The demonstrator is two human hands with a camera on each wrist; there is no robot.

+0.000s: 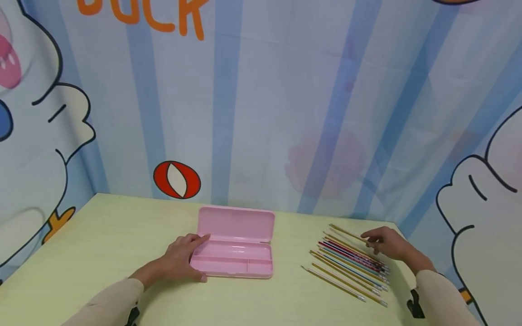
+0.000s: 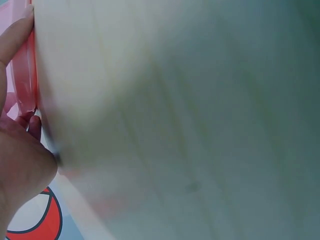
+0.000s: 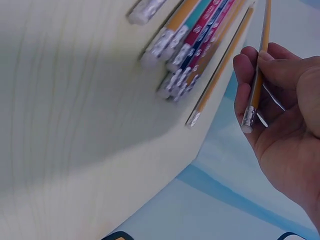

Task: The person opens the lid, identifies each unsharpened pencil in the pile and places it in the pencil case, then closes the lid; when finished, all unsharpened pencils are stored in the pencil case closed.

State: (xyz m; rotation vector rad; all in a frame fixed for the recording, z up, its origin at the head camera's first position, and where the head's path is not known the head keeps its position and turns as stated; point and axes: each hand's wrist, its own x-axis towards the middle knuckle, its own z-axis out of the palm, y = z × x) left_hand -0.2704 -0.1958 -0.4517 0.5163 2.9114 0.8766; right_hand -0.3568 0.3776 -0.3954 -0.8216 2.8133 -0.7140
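Note:
A pink pencil case [image 1: 220,268] lies on the table with its lid [image 1: 236,224] raised behind it; no pencils show in its compartments. My left hand [image 1: 177,260] holds the case by its left end, thumb at the front edge and forefinger near the hinge. In the left wrist view, the thumb lies along the case's side wall [image 2: 24,75]. At the right, my right hand [image 1: 385,242] pinches a yellow pencil [image 3: 258,85] near its eraser end, above the far side of a spread of pencils [image 1: 346,260]. These are yellow, red, blue and dark patterned, with erasers toward the right.
The pale yellow table [image 1: 142,217] meets a striped blue and white cloth [image 1: 261,113] with cartoon prints at its back. The table's right edge runs close by my right hand. Bare tabletop [image 1: 289,244] lies between the case and the pencils.

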